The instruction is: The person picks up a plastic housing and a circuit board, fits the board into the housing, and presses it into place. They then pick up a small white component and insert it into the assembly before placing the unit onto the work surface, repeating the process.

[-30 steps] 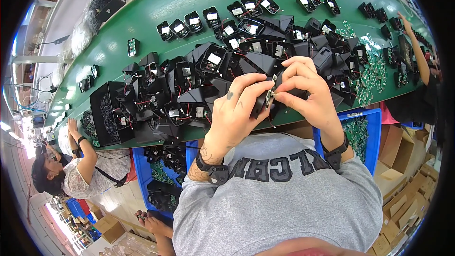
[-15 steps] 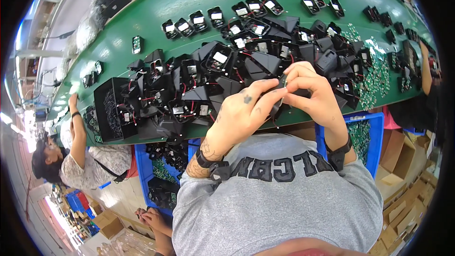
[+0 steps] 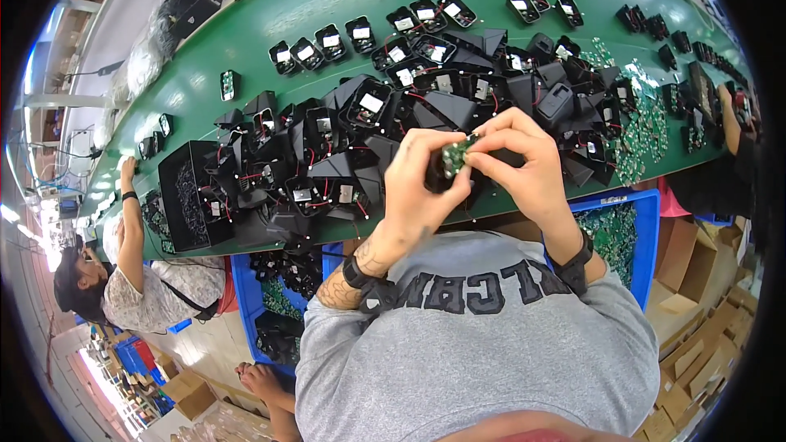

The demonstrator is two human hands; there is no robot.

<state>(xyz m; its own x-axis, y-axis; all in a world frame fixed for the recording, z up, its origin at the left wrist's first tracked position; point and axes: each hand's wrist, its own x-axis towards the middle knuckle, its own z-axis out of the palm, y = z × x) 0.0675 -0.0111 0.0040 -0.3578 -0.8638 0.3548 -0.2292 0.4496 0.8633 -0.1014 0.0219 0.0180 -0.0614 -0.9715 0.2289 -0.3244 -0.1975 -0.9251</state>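
A small green circuit board (image 3: 453, 160) is held up between my two hands above the near edge of the workbench. My left hand (image 3: 416, 184) curls around its left side, thumb below and fingers above. The thumb and fingertips of my right hand (image 3: 524, 157) pinch at its upper right edge. Behind and under the hands lies a heap of black plastic housings (image 3: 446, 110), many with red wires and white-labelled parts. Whether a wire or another part hangs from the board is hidden by my fingers.
Loose green boards (image 3: 643, 127) lie spread on the green bench (image 3: 344, 0) at right. A black bin (image 3: 184, 196) of small dark parts stands at left. Open housings (image 3: 360, 33) line the back. Blue crates (image 3: 651, 233) sit below the edge. Co-workers (image 3: 135, 278) are at both sides.
My hands have turned the board so its green face with components shows; before, it was mostly hidden by the fingers. My left hand has rotated more upright, and the fingers have parted around the board.
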